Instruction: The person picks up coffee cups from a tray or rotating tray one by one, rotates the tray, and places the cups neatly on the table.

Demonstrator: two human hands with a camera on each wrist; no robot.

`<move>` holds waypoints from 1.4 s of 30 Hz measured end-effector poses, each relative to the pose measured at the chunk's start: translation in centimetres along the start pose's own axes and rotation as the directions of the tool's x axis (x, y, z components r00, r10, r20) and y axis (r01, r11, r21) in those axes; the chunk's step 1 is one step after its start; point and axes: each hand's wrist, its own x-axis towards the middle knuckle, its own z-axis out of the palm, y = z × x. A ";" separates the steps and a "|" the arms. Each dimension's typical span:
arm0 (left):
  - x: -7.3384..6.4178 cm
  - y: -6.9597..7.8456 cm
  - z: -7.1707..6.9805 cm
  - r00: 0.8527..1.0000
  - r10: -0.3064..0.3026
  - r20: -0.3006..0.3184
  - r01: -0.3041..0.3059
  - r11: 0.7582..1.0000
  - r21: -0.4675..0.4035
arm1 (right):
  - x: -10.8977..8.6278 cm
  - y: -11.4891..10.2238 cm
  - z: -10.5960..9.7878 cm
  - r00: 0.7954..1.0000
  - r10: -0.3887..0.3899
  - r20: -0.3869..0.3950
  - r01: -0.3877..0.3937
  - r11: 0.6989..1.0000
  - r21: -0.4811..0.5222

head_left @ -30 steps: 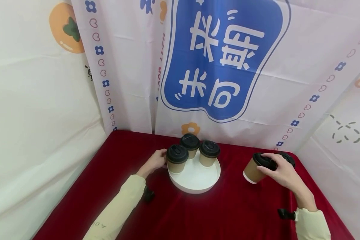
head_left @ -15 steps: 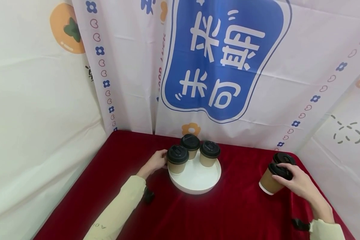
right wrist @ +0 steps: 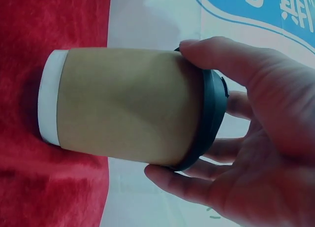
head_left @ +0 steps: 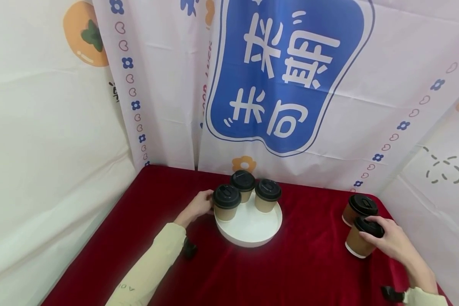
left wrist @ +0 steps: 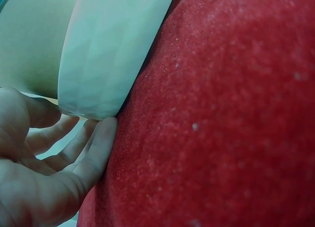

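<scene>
Now right hand (head_left: 394, 242) grips cup (head_left: 361, 243) beside second cup (head_left: 358, 209); left hand (head_left: 199, 206) holds tray (head_left: 248, 236)

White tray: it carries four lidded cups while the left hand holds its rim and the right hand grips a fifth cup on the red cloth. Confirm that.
Not quite: the white tray carries three lidded cups, not four, as the head view shows. The rest stands: the left hand holds its rim and the right hand grips a cup on the red cloth.

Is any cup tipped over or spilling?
No. The three cups on the white tray stand upright with lids on. The cup gripped by the right hand leans slightly, lid on; nothing is spilled on the red cloth.
</scene>
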 end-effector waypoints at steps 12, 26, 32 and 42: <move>0.0 -0.6 0.1 1.000 -0.020 0.009 0.020 1.000 0.007 | -0.9 1.4 0.3 0.996 0.090 0.000 -0.090 0.995 -0.031; 0.8 0.1 -0.3 0.998 -0.060 0.019 0.059 0.997 0.041 | -0.3 -0.4 -1.1 0.998 0.057 0.003 -0.057 0.998 -0.037; 0.9 -0.1 -0.2 0.998 -0.064 0.014 0.063 0.997 0.045 | 0.6 -1.8 -1.9 0.984 -0.012 -0.177 0.016 1.000 0.021; 0.9 -0.2 -0.3 0.998 -0.063 0.015 0.062 0.998 0.029 | 2.0 -4.8 -2.5 0.970 0.050 -0.237 0.012 0.968 0.251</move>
